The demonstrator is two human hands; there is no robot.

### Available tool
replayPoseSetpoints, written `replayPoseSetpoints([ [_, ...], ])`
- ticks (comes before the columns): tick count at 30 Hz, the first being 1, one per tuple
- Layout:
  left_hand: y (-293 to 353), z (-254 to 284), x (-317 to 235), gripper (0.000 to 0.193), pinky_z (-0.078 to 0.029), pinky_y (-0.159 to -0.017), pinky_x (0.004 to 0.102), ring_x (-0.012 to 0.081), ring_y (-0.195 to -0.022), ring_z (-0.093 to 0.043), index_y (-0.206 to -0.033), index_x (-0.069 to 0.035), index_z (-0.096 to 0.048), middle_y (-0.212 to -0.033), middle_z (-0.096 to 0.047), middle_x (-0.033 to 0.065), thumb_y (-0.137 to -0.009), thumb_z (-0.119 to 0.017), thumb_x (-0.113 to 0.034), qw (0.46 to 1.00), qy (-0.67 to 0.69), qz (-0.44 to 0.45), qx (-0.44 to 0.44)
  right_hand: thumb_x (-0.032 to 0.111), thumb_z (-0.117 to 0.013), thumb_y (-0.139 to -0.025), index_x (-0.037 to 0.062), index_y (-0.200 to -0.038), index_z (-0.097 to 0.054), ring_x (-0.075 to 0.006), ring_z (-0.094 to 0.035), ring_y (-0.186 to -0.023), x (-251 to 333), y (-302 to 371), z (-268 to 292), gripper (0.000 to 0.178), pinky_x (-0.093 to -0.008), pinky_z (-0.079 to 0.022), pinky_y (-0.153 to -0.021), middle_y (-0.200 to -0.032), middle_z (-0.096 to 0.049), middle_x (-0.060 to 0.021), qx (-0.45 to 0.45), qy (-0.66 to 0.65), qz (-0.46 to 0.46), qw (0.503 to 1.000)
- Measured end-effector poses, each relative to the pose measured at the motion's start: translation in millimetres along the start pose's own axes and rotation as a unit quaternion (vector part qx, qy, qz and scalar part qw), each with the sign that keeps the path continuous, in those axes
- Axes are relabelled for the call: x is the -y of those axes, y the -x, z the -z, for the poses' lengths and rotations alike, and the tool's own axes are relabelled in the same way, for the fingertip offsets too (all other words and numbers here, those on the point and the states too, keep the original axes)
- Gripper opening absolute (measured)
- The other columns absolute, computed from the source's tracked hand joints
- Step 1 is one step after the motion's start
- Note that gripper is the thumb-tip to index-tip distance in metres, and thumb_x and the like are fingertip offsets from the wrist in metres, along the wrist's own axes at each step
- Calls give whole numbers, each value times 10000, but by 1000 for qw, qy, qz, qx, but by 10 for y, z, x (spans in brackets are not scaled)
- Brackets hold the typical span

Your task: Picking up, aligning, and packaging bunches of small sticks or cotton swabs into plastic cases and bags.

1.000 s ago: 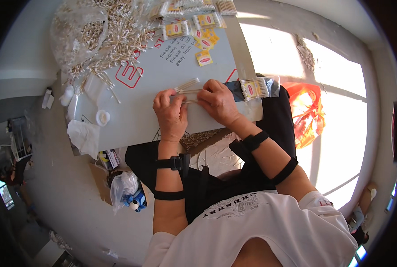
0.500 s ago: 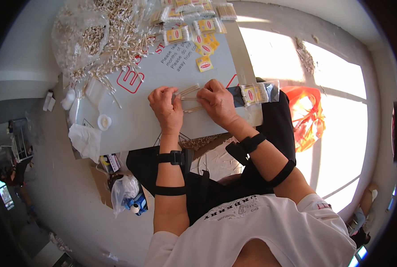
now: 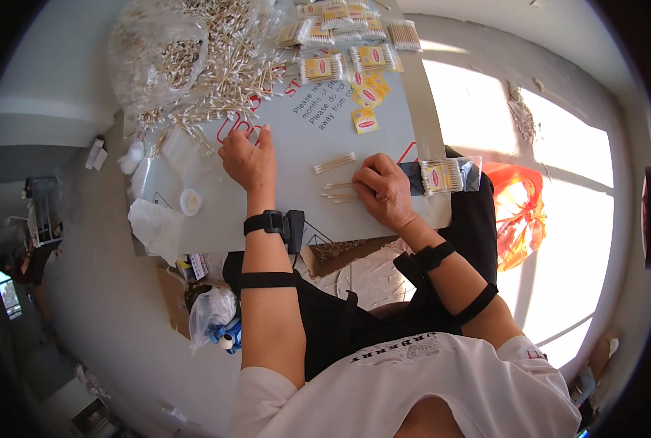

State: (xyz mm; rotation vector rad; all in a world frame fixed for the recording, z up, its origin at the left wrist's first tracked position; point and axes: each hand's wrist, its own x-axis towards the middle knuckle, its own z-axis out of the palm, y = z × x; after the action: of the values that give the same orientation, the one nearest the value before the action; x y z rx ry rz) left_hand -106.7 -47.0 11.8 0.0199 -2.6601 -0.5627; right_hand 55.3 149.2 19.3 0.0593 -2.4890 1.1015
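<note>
Beside the near edge of a big heap of loose cotton swabs [image 3: 227, 66], my left hand [image 3: 249, 162] is over the grey board, fingers bent and thumb apart, with nothing visible in it. My right hand [image 3: 385, 193] is closed at the ends of a few cotton swabs [image 3: 340, 196] lying on the board; its fingertips partly hide what they pinch. A small bundle of swabs [image 3: 334, 163] lies just beyond them. To the right of that hand, a filled pack of swabs [image 3: 441, 177] with a yellow label lies at the board's edge.
Several filled packs [image 3: 321, 68] and loose yellow labels [image 3: 365, 120] lie on the far part of the board [image 3: 289, 201]. At its left are a small round white dish [image 3: 190, 201] and a white tissue [image 3: 154, 223]. An orange plastic bag [image 3: 515, 212] stands beyond its right edge.
My left hand has left the small group of swabs and moved left and away from me toward the heap. My right hand stays by the swabs. The whole view has shifted slightly.
</note>
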Motion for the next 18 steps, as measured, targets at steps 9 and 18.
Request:
replayPoseSetpoints([
  [9, -320, 87, -19, 208, -522, -696, 442, 336, -786, -672, -784, -48, -670, -793, -694, 143, -777, -707, -252, 960, 64, 5, 272, 41, -684, -727, 54, -778, -620, -291, -573, -814, -27, 3, 18, 83, -386, -488, -687, -871, -553, -90, 6, -6, -7, 1000],
  [18, -675, -99, 44, 236, -524, -709, 463, 369, -795, -673, -804, -29, -686, -834, -701, 173, -724, -703, -251, 986, -24, 76, 149, 30, -692, -705, 51, -772, -611, -292, -571, -803, -3, -26, 11, 107, -384, -486, -684, -864, -550, -90, 8, -14, 0, 1000],
])
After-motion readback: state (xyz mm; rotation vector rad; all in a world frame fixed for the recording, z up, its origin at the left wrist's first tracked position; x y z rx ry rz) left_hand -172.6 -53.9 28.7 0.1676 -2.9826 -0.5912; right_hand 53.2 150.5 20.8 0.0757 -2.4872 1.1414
